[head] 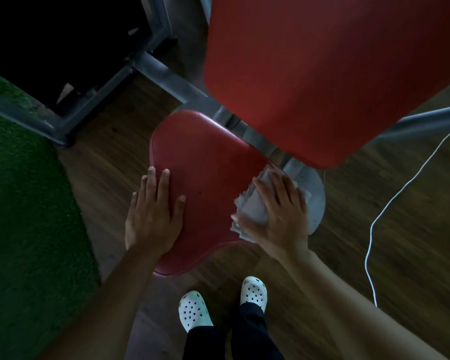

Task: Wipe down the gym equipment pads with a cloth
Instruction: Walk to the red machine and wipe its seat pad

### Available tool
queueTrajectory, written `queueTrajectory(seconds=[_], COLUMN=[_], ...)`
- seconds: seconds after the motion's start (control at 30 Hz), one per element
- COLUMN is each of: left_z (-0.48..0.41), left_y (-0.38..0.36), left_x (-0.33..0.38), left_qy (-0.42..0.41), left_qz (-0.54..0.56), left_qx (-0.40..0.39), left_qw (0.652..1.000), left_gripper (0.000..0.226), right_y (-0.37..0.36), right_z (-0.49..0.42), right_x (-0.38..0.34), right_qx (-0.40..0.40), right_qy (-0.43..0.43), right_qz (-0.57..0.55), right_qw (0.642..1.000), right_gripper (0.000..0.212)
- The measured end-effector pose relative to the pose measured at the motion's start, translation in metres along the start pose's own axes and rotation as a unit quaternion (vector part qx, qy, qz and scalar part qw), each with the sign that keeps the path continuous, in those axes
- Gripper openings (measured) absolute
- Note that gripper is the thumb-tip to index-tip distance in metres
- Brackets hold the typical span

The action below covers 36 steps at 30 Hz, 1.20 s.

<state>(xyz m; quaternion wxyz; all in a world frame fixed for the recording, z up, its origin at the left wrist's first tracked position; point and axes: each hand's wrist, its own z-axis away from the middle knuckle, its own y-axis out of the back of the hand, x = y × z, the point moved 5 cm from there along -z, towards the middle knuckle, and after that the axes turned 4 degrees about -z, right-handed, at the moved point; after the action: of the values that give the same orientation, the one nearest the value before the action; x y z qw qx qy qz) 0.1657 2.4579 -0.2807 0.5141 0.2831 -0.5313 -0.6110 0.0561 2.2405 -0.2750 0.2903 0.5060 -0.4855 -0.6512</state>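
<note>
A red seat pad (205,172) fills the middle of the head view, with a larger red back pad (322,68) rising above it at the upper right. My left hand (153,211) lies flat on the seat pad's left edge, fingers spread, holding nothing. My right hand (278,211) presses a crumpled grey-white cloth (252,206) against the seat pad's right edge. Part of the cloth is hidden under my palm.
Grey metal frame tubes (166,76) run behind and left of the seat. A round grey base plate (315,201) sits under the right side. A white cable (382,214) trails over the wooden floor at right. Green turf (24,203) covers the left. My white clogs (192,310) stand below the seat.
</note>
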Motion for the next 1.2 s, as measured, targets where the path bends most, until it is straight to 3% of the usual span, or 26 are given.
queueTrajectory(seconds=[0.2,0.37,0.5,0.63,0.8,1.07,1.2], left_z=[0.0,0.001,0.0,0.0,0.002,0.013,0.027], left_y=[-0.001,-0.002,-0.003,-0.002,-0.003,0.001,0.008], left_x=[0.0,-0.001,-0.002,0.0,0.0,0.005,0.009], left_qy=[-0.001,-0.005,-0.004,-0.004,0.002,0.025,0.026], left_qz=[-0.005,0.002,0.002,-0.002,-0.005,0.015,0.029], left_qx=[0.002,0.013,0.016,0.014,0.01,0.002,0.001], left_qw=[1.0,1.0,1.0,1.0,1.0,1.0,0.999], left_gripper=[0.069,0.067,0.066,0.067,0.069,0.06,0.057], right_y=[-0.022,-0.032,-0.021,-0.012,-0.005,0.001,0.013], right_z=[-0.094,-0.128,-0.103,-0.061,-0.018,0.013,0.015], right_x=[-0.04,-0.062,-0.055,-0.046,-0.035,-0.026,-0.027], right_qx=[-0.028,-0.028,-0.016,-0.042,-0.009,0.109,0.119], right_qy=[0.042,0.13,0.164,0.165,0.183,0.179,0.164], right_qz=[0.02,-0.019,-0.019,-0.01,-0.041,-0.057,-0.037], right_qw=[0.999,0.991,0.986,0.985,0.982,0.976,0.979], right_gripper=[0.094,0.084,0.075,0.089,0.096,0.067,0.056])
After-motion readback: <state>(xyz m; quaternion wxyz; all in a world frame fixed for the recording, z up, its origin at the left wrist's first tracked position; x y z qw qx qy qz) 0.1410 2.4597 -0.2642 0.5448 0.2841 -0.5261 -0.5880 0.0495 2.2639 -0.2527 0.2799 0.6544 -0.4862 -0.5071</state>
